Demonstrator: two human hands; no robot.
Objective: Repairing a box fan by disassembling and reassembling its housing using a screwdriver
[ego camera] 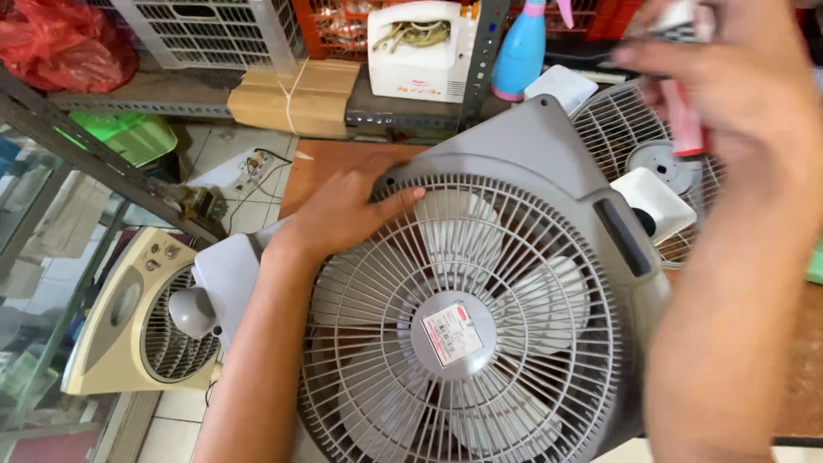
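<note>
At centre frame lies a grey box fan [514,283], face up, its round wire grille [454,334] filling the lower middle of the picture and the pale blades visible through it. Risk first: the fan rests at a tilt across the brown tabletop [330,163], with its lower edge apparently past the table's near side — in my judgement it could slide or tip toward the floor if the steadying hand lifts, since nothing else is seen bracing it. A second hazard is the grille itself: fingertips laid on the wires could slip between them and be pinched if the housing shifts. The left hand [347,210], upper left of the fan, is spread nearly flat, fingers extended and lying on the grille's rim where it meets the housing; it presses rather than grips. The right hand [746,94], upper right of the frame, is raised clear of the fan and blurred; its fingers are curled closed around a small tool with a red handle [681,120], whose working end cannot be made out. Behind it a second, loose fan grille [626,137] rests on the table. Another cream fan [129,317] stands on the floor at lower left — well apart from the work.
</note>
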